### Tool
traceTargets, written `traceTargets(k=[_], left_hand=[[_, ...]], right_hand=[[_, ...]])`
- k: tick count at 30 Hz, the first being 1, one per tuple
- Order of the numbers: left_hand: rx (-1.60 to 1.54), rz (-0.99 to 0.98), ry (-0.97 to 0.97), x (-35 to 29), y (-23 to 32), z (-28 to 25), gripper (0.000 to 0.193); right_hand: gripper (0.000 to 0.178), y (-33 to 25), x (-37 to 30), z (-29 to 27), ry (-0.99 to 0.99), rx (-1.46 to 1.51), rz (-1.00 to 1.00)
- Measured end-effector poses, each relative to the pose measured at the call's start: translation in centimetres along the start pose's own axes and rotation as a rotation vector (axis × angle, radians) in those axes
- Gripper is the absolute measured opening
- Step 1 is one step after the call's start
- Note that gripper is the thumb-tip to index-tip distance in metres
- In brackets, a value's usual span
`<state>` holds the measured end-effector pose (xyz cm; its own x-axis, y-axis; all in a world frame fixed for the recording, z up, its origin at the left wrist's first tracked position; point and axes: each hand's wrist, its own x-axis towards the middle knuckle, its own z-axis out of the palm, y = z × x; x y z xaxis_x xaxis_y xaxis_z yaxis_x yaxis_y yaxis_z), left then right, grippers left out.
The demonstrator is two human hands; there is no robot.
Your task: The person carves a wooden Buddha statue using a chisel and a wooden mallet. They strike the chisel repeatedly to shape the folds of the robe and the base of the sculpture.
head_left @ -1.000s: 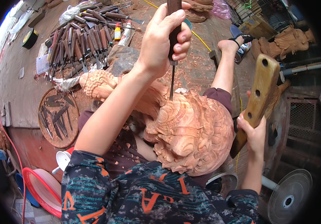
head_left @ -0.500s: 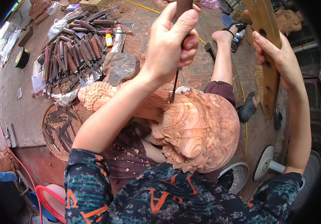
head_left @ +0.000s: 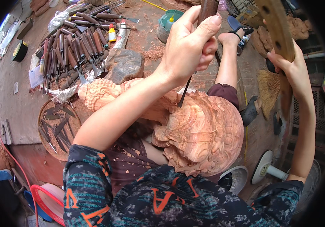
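Closed around the dark wooden handle of a chisel (head_left: pixel 185 90) is my left hand (head_left: pixel 192 45), above the work. The chisel's thin blade slants down, its tip at a groove in a reddish wood carving (head_left: pixel 207 132). This carving, a rounded mass of curled relief with a narrower knobbly end at the left, rests against my lap and legs. Up at the right, my right hand (head_left: pixel 291 64) grips a long flat wooden mallet (head_left: pixel 277 28) with dark holes or pits along it. The mallet is raised, apart from the chisel.
Many wood-handled chisels (head_left: pixel 69 49) lie heaped at the far left, beside a yellow bottle (head_left: pixel 112 33) and a wood block (head_left: pixel 126 64). A round basket (head_left: pixel 41 130) holds blades. A green pot (head_left: pixel 165 24), a straw broom (head_left: pixel 267 90) and a fan (head_left: pixel 279 172) stand around.
My left hand has shifted right, and the chisel leans more, its tip slightly farther right. The mallet has moved right and tilted, uncovering the broom. The green pot now shows behind my left hand.
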<state>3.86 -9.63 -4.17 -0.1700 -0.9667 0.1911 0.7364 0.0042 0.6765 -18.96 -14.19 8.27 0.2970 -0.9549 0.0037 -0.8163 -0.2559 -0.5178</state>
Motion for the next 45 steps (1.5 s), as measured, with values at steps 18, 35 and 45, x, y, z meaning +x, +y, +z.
traceTargets(k=[18, 35, 45], left_hand=[[0.077, -0.073, 0.005, -0.1, -0.3, 0.7, 0.026], [0.070, -0.384, 0.018, -0.1, 0.4, 0.1, 0.021], [0.038, 0.098, 0.140, -1.0, 2.5, 0.4, 0.027]], right_hand=[[0.045, 0.2, -2.1, 1.2, -0.034, -0.065, -0.186], [0.053, -0.1, -2.4, 1.6, -0.168, -0.037, -0.054], [0.024, -2.2, -2.5, 1.5, -0.122, 0.176, 0.037]])
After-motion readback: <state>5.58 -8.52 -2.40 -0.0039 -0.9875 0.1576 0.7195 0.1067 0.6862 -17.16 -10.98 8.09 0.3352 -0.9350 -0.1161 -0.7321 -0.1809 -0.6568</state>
